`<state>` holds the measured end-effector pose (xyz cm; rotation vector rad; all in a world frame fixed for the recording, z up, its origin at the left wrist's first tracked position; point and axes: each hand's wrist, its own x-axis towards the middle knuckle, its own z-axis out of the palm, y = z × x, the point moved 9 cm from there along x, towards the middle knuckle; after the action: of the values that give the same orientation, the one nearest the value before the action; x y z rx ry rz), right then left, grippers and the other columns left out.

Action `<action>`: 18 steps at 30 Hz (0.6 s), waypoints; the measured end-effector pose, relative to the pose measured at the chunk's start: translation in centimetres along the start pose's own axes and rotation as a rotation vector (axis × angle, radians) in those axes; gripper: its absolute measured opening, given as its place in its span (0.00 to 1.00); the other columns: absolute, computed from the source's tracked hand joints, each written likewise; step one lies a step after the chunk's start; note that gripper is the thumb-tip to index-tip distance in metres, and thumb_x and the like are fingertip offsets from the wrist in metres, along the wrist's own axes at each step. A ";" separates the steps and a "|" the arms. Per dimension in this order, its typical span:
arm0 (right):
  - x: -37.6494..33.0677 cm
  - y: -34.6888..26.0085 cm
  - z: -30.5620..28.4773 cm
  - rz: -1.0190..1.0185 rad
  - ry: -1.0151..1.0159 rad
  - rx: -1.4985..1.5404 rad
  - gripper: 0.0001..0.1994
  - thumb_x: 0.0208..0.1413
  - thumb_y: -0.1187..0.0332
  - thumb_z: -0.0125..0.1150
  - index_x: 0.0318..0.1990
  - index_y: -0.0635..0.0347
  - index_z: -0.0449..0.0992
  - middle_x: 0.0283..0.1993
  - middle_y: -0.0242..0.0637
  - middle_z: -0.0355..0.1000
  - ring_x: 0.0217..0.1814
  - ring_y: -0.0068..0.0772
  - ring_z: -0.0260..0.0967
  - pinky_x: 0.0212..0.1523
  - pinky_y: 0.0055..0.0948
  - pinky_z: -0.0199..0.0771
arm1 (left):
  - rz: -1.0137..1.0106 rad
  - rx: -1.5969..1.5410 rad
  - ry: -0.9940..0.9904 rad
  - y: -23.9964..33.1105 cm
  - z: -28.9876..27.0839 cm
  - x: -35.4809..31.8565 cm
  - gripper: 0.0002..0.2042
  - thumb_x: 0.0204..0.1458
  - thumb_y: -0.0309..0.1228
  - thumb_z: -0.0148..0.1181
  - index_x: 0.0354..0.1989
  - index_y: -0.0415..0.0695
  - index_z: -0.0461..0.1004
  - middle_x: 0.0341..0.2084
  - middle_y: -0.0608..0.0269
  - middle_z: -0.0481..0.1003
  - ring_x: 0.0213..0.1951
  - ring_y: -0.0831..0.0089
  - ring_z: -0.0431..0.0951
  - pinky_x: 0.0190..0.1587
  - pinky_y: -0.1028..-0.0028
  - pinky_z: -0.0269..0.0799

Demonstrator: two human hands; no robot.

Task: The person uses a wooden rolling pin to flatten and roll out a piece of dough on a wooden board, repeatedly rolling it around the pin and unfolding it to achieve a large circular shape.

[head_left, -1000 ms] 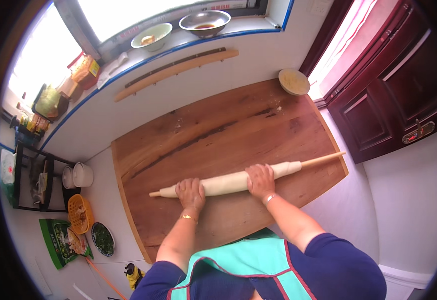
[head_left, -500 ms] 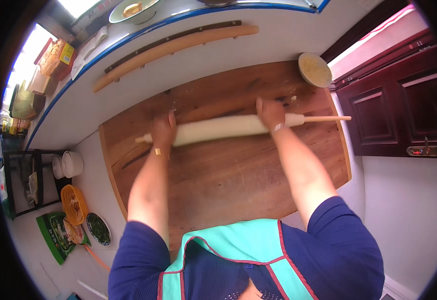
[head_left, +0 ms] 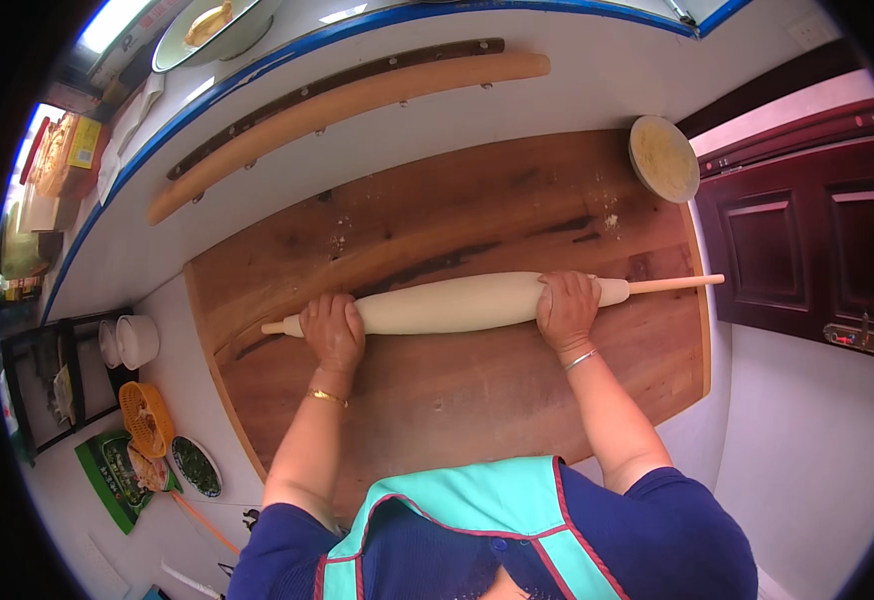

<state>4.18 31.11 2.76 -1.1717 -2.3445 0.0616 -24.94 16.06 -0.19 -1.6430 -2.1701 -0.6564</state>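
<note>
The left fingers (head_left: 329,308) and right fingers (head_left: 569,285) curl partway closed over the dough roll (head_left: 447,303), near its ends.

Both arms reach forward, well apart. The left forearm (head_left: 304,455) leans slightly inward as it runs to the left wrist (head_left: 334,381); the right forearm (head_left: 612,420) slants inward more strongly to the right wrist (head_left: 573,351). The left hand (head_left: 335,330) and right hand (head_left: 569,308) are palm down, backs up, fingers bent forward, thumbs on their inner sides.
</note>
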 end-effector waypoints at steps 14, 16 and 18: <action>-8.8 1.3 1.9 -0.117 -0.432 0.217 0.27 0.43 0.65 0.69 0.55 0.51 0.71 0.55 0.37 0.68 0.60 0.43 0.62 0.59 0.43 0.60 | 0.145 -0.188 -0.607 3.2 -1.0 -4.2 0.25 0.42 0.33 0.68 0.52 0.47 0.71 0.49 0.58 0.71 0.54 0.57 0.69 0.56 0.56 0.63; -9.0 2.0 1.8 -0.129 -0.494 0.359 0.28 0.35 0.71 0.71 0.50 0.52 0.73 0.48 0.36 0.71 0.53 0.42 0.65 0.54 0.40 0.64 | 0.158 -0.170 -0.684 4.0 -0.4 -4.2 0.27 0.38 0.31 0.71 0.51 0.47 0.71 0.47 0.59 0.72 0.51 0.57 0.70 0.54 0.58 0.65; -7.6 4.1 2.0 -0.082 -0.526 0.296 0.27 0.35 0.71 0.71 0.49 0.53 0.73 0.46 0.37 0.71 0.52 0.43 0.66 0.52 0.39 0.65 | 0.242 -0.187 -0.775 5.8 1.3 -3.2 0.30 0.33 0.30 0.72 0.51 0.47 0.71 0.42 0.60 0.73 0.46 0.57 0.72 0.49 0.61 0.68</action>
<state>9.99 28.27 -3.26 -0.9956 -2.6991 0.7424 -18.50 15.50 -2.01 -2.5248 -2.3581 -0.1501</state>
